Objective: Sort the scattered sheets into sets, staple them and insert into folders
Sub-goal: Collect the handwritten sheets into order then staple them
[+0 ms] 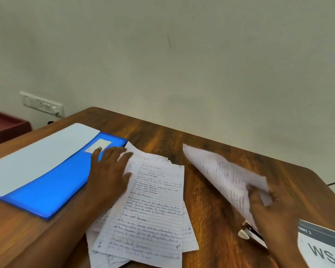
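One blue plastic folder (46,190) lies beside a loose pile of handwritten lined sheets (153,209) on a wooden table (211,190). The left hand (108,171) rests flat, fingers spread, across both. The right hand (275,209) grips one blurred lined sheet (220,175). A card (321,248) reads "WS".

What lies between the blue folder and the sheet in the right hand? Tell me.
In the head view, the left hand and the pile of handwritten sheets lie between the blue folder and the lifted sheet, then bare table.
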Tool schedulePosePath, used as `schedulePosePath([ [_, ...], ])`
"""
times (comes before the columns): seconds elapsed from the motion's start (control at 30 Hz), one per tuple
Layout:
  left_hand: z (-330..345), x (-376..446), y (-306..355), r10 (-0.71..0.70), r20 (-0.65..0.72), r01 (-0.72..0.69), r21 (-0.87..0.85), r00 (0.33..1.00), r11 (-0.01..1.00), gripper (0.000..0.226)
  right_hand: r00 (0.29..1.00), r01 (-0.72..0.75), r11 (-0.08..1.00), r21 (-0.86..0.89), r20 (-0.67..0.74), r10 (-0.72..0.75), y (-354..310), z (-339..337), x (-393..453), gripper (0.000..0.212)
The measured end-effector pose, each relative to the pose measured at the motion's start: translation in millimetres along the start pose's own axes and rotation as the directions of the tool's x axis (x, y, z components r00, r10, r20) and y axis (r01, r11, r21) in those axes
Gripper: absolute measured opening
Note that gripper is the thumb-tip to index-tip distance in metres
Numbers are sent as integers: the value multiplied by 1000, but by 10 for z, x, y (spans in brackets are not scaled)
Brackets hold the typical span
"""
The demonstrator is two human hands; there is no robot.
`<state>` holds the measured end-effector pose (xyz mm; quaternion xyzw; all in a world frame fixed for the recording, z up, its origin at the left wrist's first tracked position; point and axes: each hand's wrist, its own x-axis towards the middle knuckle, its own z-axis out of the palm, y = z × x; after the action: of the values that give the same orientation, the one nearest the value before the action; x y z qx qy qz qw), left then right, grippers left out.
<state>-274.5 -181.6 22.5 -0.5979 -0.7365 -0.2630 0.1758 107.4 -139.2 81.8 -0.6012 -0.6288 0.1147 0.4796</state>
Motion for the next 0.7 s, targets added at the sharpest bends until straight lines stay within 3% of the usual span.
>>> schedulePosePath([
  [0.1, 106, -26, 101, 111, 139, -117, 30, 984, 993, 59, 955, -292, 904, 311, 41, 294, -43, -92, 79, 11],
  [0.2, 137, -45, 149, 94, 298, -125, 85, 950, 989, 100, 897, -428, 837, 340, 47, 440, 90, -188, 114, 14],
  [0.3, 118, -49, 169, 76, 305, -120, 129, 949, 984, 114, 896, -425, 867, 259, -14, 444, 243, -250, 118, 19],
  [0.6, 138, -74, 127, 29, 269, -93, 230, 963, 969, 92, 906, -421, 898, 129, 24, 422, 488, -138, 178, 28],
  [0.7, 28, -64, 176, -69, 331, -29, 282, 941, 959, 99, 912, -411, 910, 51, 30, 410, 568, -160, 232, 26],
])
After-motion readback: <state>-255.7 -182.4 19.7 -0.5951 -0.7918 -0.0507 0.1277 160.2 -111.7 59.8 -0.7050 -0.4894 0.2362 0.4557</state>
